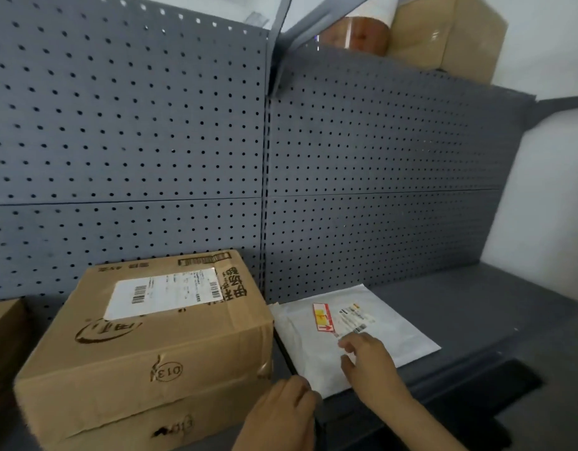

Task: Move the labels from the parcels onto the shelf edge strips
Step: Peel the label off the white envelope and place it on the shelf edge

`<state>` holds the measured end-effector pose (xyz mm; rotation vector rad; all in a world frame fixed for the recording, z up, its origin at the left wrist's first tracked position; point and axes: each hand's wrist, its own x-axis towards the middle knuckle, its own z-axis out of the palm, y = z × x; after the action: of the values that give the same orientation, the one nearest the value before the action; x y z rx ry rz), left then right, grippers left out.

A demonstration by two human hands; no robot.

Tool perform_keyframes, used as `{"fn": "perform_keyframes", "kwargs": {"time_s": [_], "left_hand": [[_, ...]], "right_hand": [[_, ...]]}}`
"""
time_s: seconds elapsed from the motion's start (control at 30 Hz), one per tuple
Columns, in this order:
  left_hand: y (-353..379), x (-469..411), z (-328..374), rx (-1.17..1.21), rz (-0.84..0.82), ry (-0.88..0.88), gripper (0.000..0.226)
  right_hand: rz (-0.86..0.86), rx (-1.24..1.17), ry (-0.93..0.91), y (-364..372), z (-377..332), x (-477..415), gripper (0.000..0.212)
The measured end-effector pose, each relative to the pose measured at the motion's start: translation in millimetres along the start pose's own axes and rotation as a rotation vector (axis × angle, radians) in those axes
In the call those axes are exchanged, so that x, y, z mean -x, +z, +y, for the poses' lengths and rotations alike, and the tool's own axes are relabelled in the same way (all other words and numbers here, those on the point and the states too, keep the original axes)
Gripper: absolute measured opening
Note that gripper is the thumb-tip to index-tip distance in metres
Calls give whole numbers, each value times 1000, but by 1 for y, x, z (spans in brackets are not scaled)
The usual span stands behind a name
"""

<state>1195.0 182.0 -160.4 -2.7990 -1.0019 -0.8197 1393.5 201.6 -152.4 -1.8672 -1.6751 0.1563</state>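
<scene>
A flat white mailer parcel lies on the grey shelf to the right of the upright post. It carries a red-and-yellow label and a white barcode label. My right hand rests on the mailer just below those labels, fingers reaching toward them. My left hand holds the mailer's near-left corner at the shelf's front edge. A brown cardboard box with a white shipping label stands to the left.
Grey pegboard panels form the back wall. A second brown box shows at the far left. On the upper shelf sit a cardboard box and a taped package. The shelf's dark front edge strip runs to the right.
</scene>
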Motion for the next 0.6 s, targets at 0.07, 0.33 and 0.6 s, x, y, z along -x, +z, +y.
{"fn": "perform_keyframes", "kwargs": {"time_s": [0.07,0.33,0.6], "left_hand": [[11,-23,-2,12,-32,-3,19],[43,-87,-17,-121,65,-86,52],[56,-88,-27,-153,-68,-141,20]], "right_hand": [[-31,34,3,1,9,-28,22],[-96,48,59,28,23,-114,28],[-269,83,263,59,18,-144,58]]}}
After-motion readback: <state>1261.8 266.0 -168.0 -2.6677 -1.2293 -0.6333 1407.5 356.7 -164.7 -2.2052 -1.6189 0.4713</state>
